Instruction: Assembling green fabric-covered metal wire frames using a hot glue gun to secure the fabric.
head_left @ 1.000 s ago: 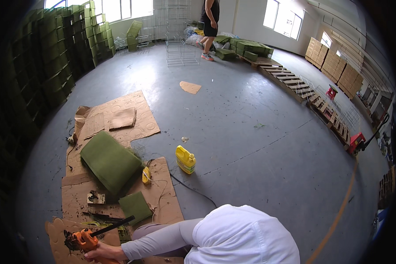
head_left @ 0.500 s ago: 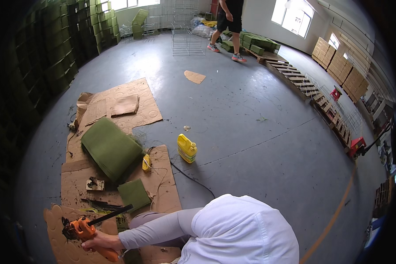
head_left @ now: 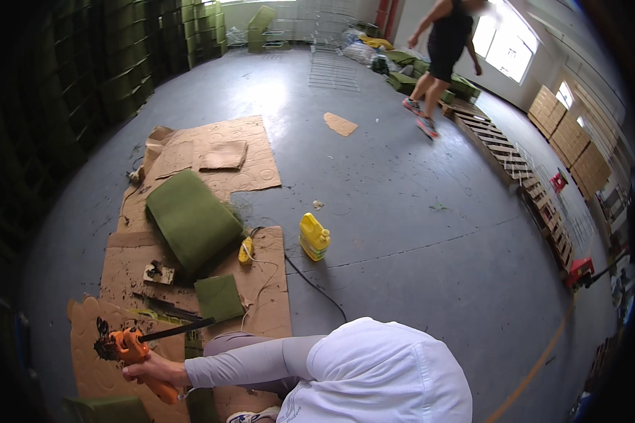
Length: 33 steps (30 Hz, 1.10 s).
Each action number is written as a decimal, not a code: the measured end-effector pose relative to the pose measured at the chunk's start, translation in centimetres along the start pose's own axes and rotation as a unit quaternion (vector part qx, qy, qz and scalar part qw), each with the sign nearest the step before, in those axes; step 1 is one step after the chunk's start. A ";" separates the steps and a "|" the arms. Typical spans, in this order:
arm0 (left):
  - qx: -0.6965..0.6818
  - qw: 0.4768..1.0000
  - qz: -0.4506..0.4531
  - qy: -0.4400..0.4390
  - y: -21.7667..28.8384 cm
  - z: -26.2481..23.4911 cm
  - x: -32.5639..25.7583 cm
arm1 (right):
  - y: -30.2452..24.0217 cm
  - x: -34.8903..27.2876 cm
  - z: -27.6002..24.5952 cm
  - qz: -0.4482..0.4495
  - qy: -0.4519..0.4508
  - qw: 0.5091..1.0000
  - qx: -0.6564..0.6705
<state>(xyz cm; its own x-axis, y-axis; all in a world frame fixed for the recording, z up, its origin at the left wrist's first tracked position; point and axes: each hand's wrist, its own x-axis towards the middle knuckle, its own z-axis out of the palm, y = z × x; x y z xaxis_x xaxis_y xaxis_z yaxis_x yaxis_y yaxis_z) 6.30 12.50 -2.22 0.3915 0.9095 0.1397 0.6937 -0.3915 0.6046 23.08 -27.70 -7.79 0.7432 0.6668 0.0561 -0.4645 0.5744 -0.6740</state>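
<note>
The left hand (head_left: 154, 368), the only hand visible, is clenched around the grip of an orange hand-held power tool (head_left: 130, 350), its thin dark blade (head_left: 178, 328) pointing right toward the small green square cushion (head_left: 219, 297) just beyond.

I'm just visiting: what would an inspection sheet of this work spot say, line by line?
Surface: grey concrete floor with flattened cardboard sheets laid on it.
Job's things: orange hand tool; large green cushion; small green pad.
Clutter: yellow jug, cardboard scrap, green trimmings.
Hands: left hand grips the orange tool; right hand not in view.
Cables: black cord running over cardboard and floor.
Surroundings: stacked green cushions, wooden pallets, another person walking.
</note>
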 end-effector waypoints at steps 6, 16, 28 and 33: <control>0.192 0.970 -0.025 0.145 7.2 -4.4 -9.8 | -2.5 -0.9 0.6 0.005 -0.012 1.000 0.010; 0.059 0.976 0.105 0.180 4.2 3.1 -15.9 | -7.2 -5.3 -4.0 -0.003 -0.091 0.987 -0.133; 0.009 0.975 0.153 0.163 4.5 3.3 -20.8 | 3.6 -12.7 -2.8 0.200 -0.142 0.961 -0.129; -0.008 0.994 0.074 0.075 6.5 2.6 -22.5 | 5.2 -12.8 -2.2 0.225 -0.146 0.948 -0.173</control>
<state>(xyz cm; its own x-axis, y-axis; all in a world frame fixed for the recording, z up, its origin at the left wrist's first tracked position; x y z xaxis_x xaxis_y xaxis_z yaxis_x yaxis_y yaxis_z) 3.57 -10.84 -3.49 0.3928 0.8533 0.3430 0.6254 -0.5213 0.5807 12.19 -34.28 -13.63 0.3184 0.9395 -0.1266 -0.4802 0.0447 -0.8760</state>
